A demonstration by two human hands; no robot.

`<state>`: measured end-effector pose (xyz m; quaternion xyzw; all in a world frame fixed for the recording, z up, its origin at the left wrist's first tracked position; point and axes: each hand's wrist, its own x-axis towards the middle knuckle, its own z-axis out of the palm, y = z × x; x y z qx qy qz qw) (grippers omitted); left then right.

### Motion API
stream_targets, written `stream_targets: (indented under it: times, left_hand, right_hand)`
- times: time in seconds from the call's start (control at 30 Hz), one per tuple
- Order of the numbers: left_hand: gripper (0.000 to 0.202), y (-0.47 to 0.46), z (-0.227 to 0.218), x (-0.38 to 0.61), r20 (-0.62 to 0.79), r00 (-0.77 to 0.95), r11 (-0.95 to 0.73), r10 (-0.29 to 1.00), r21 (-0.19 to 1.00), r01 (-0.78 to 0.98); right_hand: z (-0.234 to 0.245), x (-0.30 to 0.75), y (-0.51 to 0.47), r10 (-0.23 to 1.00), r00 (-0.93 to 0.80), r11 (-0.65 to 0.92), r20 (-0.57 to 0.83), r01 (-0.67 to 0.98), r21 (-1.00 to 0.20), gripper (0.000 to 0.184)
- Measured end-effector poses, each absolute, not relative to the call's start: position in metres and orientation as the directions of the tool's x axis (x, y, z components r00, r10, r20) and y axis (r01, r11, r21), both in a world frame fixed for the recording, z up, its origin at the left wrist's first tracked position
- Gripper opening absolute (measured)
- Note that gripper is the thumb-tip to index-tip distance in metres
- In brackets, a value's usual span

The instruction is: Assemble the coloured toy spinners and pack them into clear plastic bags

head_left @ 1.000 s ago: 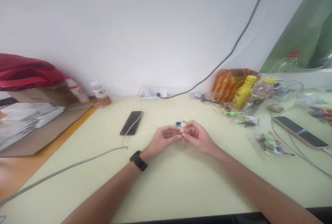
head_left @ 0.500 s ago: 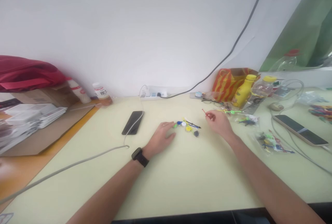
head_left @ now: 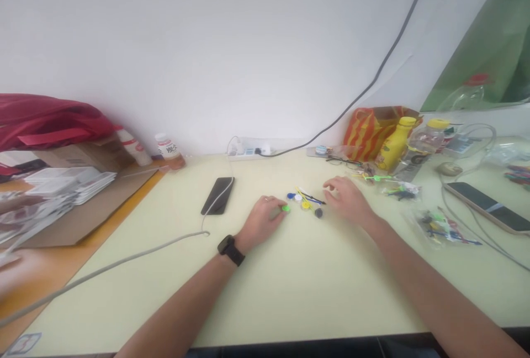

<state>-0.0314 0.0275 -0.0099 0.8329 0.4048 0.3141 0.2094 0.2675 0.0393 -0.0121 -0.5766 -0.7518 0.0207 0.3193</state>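
Observation:
My left hand (head_left: 263,221) is closed at the fingertips on a small bright green disc (head_left: 286,208), just above the pale table. Right of it lies a loose group of small plastic parts: a blue disc (head_left: 290,196), a white disc (head_left: 298,198), a yellow disc (head_left: 305,205) and a dark grey disc (head_left: 318,212). Thin sticks, among them a dark blue stick (head_left: 317,200), lie across the group. My right hand (head_left: 350,201) hovers at the right end of the sticks, thumb and fingers apart, with nothing visible between them.
Clear bags of coloured parts (head_left: 445,229) lie right, near a phone (head_left: 488,206) and a mouse (head_left: 450,168). A black phone (head_left: 218,196) with a cable is left. A striped bag (head_left: 364,131) and bottles stand behind. Another person's hand (head_left: 19,203) is at far left.
The red stick that my right hand held is out of sight, and that hand's fingers have parted. My left fingertips have closed on the green disc. The view has shifted slightly.

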Motion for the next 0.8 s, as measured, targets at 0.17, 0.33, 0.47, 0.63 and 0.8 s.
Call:
stream_targets:
  times: [0.17, 0.33, 0.47, 0.63, 0.8]
  left_hand:
    - [0.019, 0.027, -0.01, -0.031, 0.346, 0.461, -0.566, 0.817, 0.634, 0.528]
    - [0.017, 0.025, -0.008, -0.031, 0.331, 0.477, -0.564, 0.814, 0.646, 0.515]
    - [0.014, 0.023, -0.006, -0.03, 0.318, 0.495, -0.565, 0.809, 0.656, 0.501]
    - [0.023, 0.024, -0.004, -0.029, 0.327, 0.511, -0.579, 0.795, 0.66, 0.479]
    - [0.019, 0.023, 0.0, -0.028, 0.323, 0.527, -0.583, 0.786, 0.672, 0.458]
  right_hand:
    - [-0.017, 0.246, 0.029, 0.869, -0.342, 0.489, 0.359, 0.709, -0.509, 0.025]
    - [-0.017, 0.242, 0.028, 0.87, -0.323, 0.488, 0.373, 0.676, -0.552, 0.022]
    - [-0.014, 0.239, 0.026, 0.862, -0.326, 0.499, 0.388, 0.676, -0.542, 0.016]
    - [-0.014, 0.234, 0.023, 0.866, -0.339, 0.497, 0.368, 0.673, -0.548, 0.009]
    - [-0.013, 0.231, 0.02, 0.877, -0.31, 0.469, 0.367, 0.717, -0.515, 0.007]
